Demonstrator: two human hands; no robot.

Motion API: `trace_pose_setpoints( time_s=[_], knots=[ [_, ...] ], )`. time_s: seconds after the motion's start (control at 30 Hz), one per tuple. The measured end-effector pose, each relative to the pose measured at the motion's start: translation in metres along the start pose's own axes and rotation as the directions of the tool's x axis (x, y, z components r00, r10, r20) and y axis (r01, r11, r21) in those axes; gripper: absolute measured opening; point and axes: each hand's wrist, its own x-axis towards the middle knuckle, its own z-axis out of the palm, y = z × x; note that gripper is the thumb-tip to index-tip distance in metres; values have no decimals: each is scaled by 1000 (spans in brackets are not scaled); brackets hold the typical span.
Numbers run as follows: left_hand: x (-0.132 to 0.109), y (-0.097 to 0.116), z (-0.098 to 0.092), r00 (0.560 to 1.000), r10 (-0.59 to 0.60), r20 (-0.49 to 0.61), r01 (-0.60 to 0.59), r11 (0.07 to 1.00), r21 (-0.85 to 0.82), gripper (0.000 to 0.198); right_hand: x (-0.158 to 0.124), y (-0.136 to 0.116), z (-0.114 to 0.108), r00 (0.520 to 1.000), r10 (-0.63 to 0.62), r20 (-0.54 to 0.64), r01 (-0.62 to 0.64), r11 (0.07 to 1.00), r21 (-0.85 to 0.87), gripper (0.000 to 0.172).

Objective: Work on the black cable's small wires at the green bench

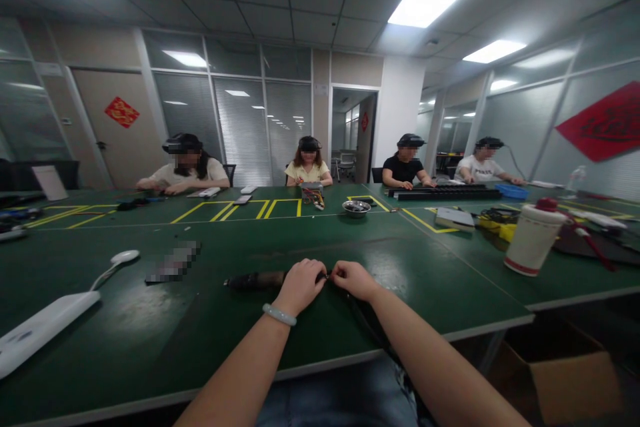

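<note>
A dark, long electric screwdriver (257,279) lies on the green table with its tip pointing left. My left hand (301,283), a pale bangle on its wrist, is closed around the screwdriver's right end. Close beside it, my right hand (354,279) has its fingers pinched together at a small part by that end, which is mostly hidden by the fingers. A dark cable (367,320) runs from under my right hand down over the table's front edge. Both hands nearly meet above the table.
On the left are a white device with a cord (55,330) and a blurred phone-like object (174,263). A metal bowl (357,208) stands ahead. On the right are a white cup with a red lid (534,238) and a cardboard box (575,380) below. Several people sit opposite.
</note>
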Motion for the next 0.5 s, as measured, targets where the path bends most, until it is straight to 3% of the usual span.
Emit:
trace_pose_setpoints(
  time_s=[0.17,0.5],
  knots=[
    [0,2,-2,999,41,11,-41,999,-10,16,0,2,1,1000,2,9,-2,1000,-15,8],
    [1,1,-1,1000,-7,22,6,999,31,13,1,3,1,1000,6,9,-6,1000,-10,7]
  ],
)
